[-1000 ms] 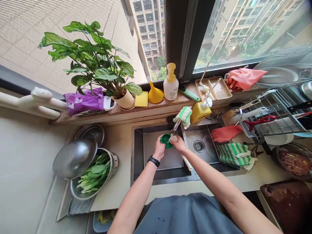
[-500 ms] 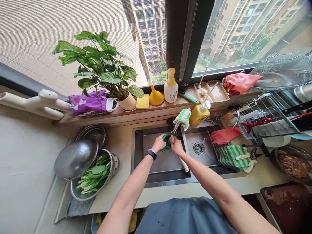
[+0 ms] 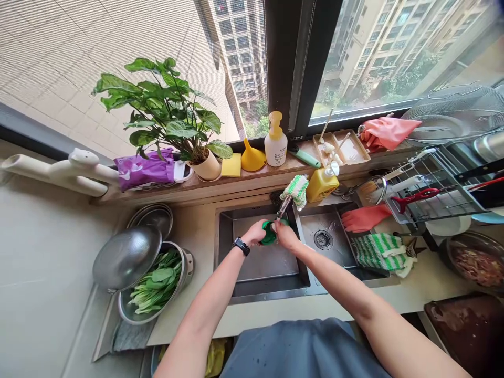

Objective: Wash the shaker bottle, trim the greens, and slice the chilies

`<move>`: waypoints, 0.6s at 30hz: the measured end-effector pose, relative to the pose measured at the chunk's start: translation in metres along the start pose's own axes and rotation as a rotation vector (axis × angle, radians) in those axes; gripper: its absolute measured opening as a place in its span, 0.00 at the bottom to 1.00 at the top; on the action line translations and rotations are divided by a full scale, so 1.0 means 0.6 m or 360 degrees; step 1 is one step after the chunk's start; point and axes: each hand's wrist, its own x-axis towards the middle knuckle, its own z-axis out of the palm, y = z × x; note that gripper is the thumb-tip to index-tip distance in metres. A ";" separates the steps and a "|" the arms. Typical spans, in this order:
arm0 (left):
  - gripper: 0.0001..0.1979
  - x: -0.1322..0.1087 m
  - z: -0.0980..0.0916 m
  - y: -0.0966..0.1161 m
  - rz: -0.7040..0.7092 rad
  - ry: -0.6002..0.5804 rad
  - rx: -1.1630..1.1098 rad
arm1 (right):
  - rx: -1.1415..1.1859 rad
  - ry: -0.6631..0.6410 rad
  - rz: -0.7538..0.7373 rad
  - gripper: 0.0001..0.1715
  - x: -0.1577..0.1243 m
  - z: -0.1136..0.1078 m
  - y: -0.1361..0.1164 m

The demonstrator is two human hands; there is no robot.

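Pinched in left hand [image 3: 255, 232]: 1 green item [image 3: 268, 237]; right hand [image 3: 287, 235]: cannot tell; 2 basins [image 3: 265, 268].

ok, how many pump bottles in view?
2: a white bottle on the windowsill and a yellow bottle on the counter behind the sink.

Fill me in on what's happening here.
A person at the sink has a small green item in the left hand over the left basin, with the right hand close against it by the faucet. Whether the right hand grips anything is hidden. Leafy greens fill a metal pot off to the left.
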 end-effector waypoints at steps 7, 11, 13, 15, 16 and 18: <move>0.33 -0.051 0.048 -0.022 0.0600 0.0531 0.0626 | 0.0488 0.0140 0.0558 0.11 -0.006 0.027 -0.018; 0.31 -0.086 0.071 -0.052 0.0653 0.0911 0.0836 | 0.0602 0.0122 0.0656 0.13 -0.022 0.056 -0.036; 0.32 -0.090 0.073 -0.060 0.0525 0.0919 0.0773 | 0.0634 0.0124 0.0671 0.13 -0.029 0.063 -0.045; 0.34 -0.086 0.068 -0.062 0.0414 0.0786 0.0610 | 0.0641 0.0115 0.0676 0.14 -0.034 0.067 -0.050; 0.34 -0.083 0.065 -0.062 0.0363 0.0694 0.0521 | 0.0635 0.0108 0.0675 0.14 -0.036 0.068 -0.050; 0.34 -0.077 0.057 -0.060 0.0270 0.0521 0.0378 | 0.0610 0.0095 0.0653 0.14 -0.036 0.068 -0.048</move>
